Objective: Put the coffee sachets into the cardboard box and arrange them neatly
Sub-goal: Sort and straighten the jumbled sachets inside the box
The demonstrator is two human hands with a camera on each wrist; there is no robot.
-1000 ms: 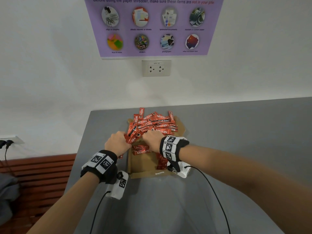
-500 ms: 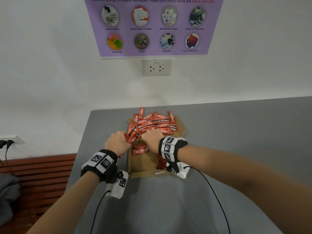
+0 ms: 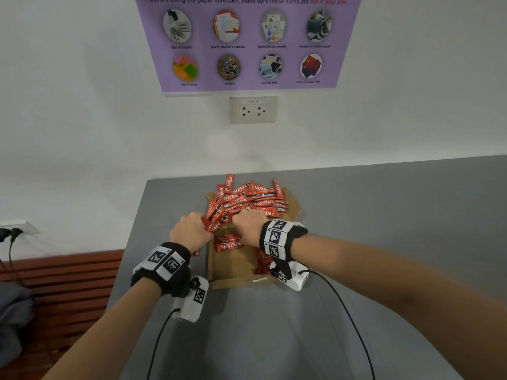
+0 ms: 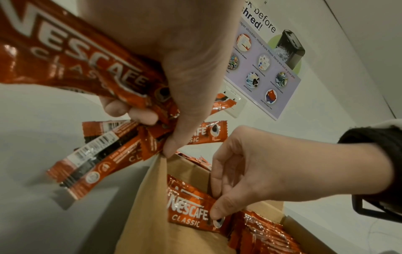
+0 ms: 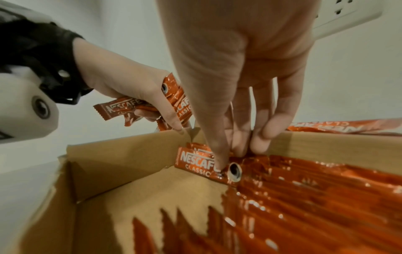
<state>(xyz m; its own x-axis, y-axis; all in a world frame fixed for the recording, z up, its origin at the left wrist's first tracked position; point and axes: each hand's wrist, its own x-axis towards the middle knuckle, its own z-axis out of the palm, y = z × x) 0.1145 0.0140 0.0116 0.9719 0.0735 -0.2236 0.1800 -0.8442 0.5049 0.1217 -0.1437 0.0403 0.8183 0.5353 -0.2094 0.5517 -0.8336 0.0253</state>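
My left hand (image 3: 191, 231) gripped a loose bunch of coffee sachets (image 4: 113, 151) over the cardboard box (image 3: 236, 282) wall, ready to feed them in, while my right hand (image 3: 251, 226) pinched one glossy red sachet (image 5: 196, 163) against the far wall to square the row. More crinkly foil sticks lay heaped (image 3: 252, 198) behind on the grey desk (image 3: 384, 215).

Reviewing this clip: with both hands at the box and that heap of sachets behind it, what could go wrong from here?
The left hand grips a splayed bunch of sachets beside the cardboard box; some may slip out onto the table. The right hand is tucking one sachet against the wall, which could disturb the packed row. The loose heap overhangs the far rim and could slide in.
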